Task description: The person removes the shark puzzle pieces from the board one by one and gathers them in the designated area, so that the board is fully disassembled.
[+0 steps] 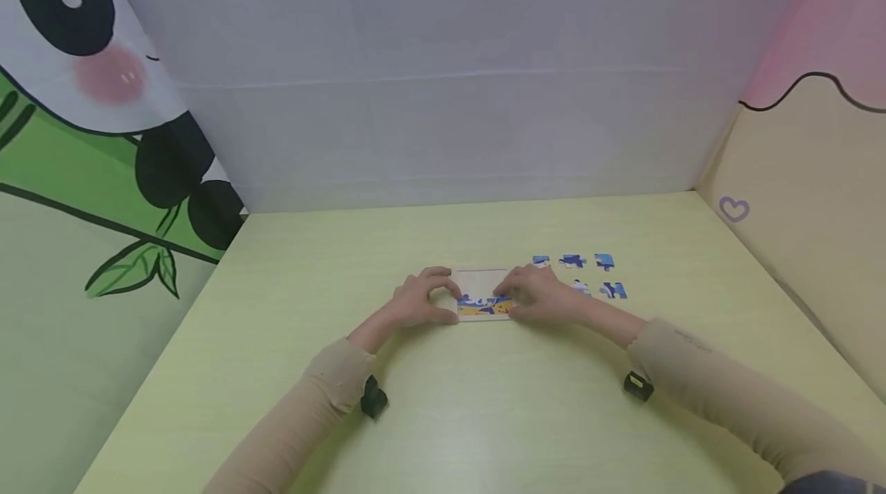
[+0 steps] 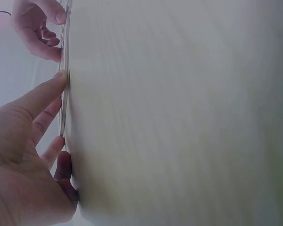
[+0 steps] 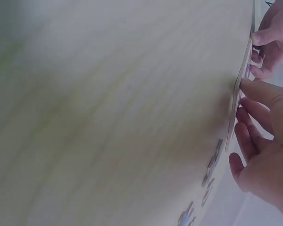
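Note:
A small jigsaw puzzle board (image 1: 482, 318) lies on the table, its lower part filled with yellow and blue picture pieces (image 1: 477, 308); the upper part shows a pale bare backing. My left hand (image 1: 422, 299) grips the board's left side, thumb by the near corner and index finger bent over the edge. From the right, my right hand (image 1: 543, 295) holds the other side, its thumb at the near right edge and index fingertip on the top row of fitted pieces. In the right wrist view, the thumb (image 3: 259, 90) meets the board's thin edge.
Several loose blue-and-white puzzle pieces (image 1: 604, 262) lie in two rows to the board's right, some partly behind my right hand. A pale wall (image 1: 443, 132) stands behind the table (image 1: 443, 417), with printed panels left and right. Dark wrist cameras (image 1: 374, 398) hang below both sleeves.

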Motion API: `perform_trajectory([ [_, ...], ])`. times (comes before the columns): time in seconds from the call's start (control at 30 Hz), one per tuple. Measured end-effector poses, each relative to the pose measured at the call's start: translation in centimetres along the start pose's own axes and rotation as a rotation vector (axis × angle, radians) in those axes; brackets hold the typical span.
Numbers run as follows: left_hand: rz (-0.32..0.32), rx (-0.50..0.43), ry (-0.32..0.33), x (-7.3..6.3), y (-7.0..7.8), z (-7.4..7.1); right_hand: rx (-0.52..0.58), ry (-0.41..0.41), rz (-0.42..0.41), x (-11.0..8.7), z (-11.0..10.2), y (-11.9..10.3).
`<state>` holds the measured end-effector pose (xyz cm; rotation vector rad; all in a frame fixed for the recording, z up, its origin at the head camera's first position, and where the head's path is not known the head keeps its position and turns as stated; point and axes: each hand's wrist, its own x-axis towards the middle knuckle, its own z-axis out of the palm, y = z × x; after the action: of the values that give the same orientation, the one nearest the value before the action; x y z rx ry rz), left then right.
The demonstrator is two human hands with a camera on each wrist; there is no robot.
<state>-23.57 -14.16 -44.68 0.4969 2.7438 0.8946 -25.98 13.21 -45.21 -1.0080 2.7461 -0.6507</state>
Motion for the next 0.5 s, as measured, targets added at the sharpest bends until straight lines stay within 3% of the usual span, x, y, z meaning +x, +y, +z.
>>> perform_trajectory([
  [0.5,-0.019,-0.027,-0.024,-0.6,0.3,-0.8,-0.018,-0.110,-0.025,0.6,-1.6,-2.3],
])
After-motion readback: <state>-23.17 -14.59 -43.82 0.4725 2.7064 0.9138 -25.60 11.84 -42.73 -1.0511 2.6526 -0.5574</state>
